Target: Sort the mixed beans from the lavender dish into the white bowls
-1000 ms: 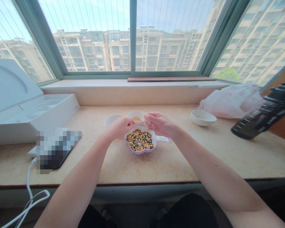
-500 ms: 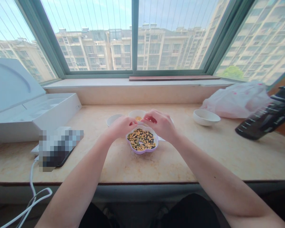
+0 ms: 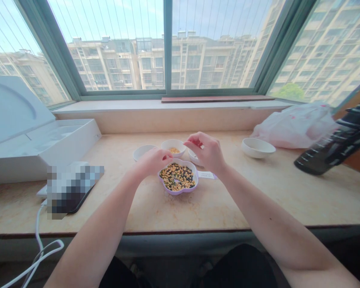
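Observation:
A flower-shaped bowl point(image 3: 178, 193), white inside with a purple edge, holds mixed yellow, black and green beans point(image 3: 177, 176). My left hand point(image 3: 154, 162) hovers at its upper-left rim, fingers pinched together; what they hold is hidden. Higher and to the right, my right hand point(image 3: 208, 152) is closed with curled fingers above a small white bowl point(image 3: 193, 157), which it partly covers. Anything in its fingertips is too small to make out. Behind the bean bowl stands a white bowl point(image 3: 173, 143) with some yellow beans in it. Another white bowl point(image 3: 142, 152) is partly behind my left hand.
A white label point(image 3: 207, 175) lies right of the bean bowl. Farther right are a white bowl point(image 3: 258, 149), a plastic bag point(image 3: 297, 126) and a dark bottle point(image 3: 324, 148). An open white box point(image 3: 75, 140) and a blurred-out phone-like item point(image 3: 81, 200) with a cable are left.
My right hand has moved right and away from my left hand, uncovering the yellow-bean bowl, part of the right-hand bowl and the label. My left hand has stayed nearly in place.

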A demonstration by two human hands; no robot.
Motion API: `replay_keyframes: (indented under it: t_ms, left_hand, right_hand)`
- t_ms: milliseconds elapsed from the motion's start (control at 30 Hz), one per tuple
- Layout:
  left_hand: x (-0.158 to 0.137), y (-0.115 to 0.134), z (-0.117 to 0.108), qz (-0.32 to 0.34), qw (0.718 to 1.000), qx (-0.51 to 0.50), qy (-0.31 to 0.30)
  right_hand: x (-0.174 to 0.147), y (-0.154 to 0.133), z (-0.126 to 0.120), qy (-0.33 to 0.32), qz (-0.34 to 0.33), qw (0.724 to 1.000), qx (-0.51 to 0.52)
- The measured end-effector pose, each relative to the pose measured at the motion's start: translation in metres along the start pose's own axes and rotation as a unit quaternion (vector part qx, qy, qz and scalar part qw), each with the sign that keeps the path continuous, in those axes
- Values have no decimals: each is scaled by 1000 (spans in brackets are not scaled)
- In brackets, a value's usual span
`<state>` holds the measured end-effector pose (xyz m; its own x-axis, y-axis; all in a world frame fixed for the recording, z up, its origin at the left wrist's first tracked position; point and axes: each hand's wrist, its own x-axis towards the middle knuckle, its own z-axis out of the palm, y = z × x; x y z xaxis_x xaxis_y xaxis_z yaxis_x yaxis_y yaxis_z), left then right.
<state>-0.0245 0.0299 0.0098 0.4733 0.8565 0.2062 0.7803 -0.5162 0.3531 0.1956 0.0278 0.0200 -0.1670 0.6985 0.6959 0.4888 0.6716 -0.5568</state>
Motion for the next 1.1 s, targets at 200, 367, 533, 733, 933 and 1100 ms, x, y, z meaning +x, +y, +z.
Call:
replay_keyframes:
  t_ms: [200, 367, 533, 733, 933, 1100]
  left_hand:
    - [0, 2, -1, 0, 1000, -4, -5]
    - [0, 2, -1, -18, 1000, 21, -10]
    - [-1, 5, 2, -9, 999, 22, -23]
    - [-2, 19, 13, 58, 995, 52, -67]
    - [-2, 26, 22, 96, 988, 85, -90]
    - [-1, 30, 24, 90, 987, 97, -95]
  right_hand:
    - [19, 26, -14, 9, 107, 994, -13]
    - [25, 49, -24, -113, 154, 958, -213]
    - [23, 61, -27, -188, 205, 903, -328]
    - [23, 67, -29, -222, 221, 879, -360]
    - [22, 57, -23, -232, 208, 883, -351]
    - [20, 51, -16, -243, 185, 891, -338]
